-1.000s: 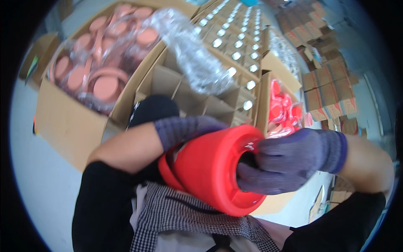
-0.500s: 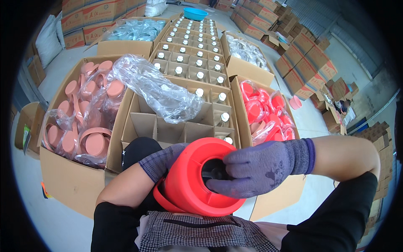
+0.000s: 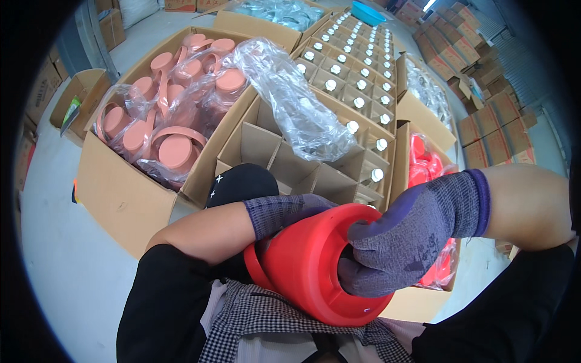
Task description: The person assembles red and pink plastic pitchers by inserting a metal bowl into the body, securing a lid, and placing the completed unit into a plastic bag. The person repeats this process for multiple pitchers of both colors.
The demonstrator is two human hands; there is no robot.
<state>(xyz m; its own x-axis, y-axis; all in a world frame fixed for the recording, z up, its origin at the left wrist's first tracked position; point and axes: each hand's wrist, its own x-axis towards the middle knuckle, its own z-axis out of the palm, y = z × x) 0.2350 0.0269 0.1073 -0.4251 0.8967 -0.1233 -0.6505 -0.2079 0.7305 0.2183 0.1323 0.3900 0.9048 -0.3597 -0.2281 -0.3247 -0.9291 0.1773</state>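
Note:
A red plastic jug casing [image 3: 302, 260] with a side handle [image 3: 256, 266] lies tilted in my lap, its round opening facing right. My left hand [image 3: 305, 207], in a purple-grey knit glove, is wrapped around its far side; the fingertips are hidden behind the casing. Gloved likewise, my right hand [image 3: 393, 248] reaches into the opening with curled fingers. Those fingertips are out of sight inside, and whatever they grip cannot be made out. Just beyond the casing stands a divided carton [image 3: 245, 148] with several white-capped bottles [image 3: 376, 175] along its right side.
Crumpled clear plastic bags [image 3: 296, 103] lie across the divided carton. Left of it, an open box holds pink lidded jugs [image 3: 175, 151]. Red parts in plastic [image 3: 423, 160] fill a box at right. Behind are more bottle cartons, a blue basin [image 3: 367, 13] and stacked boxes [image 3: 496, 127].
My view has swung, so the boxes appear shifted. The right hand has gone deeper into the red casing's opening, with its fingers more curled. A dark part seen inside before is now covered.

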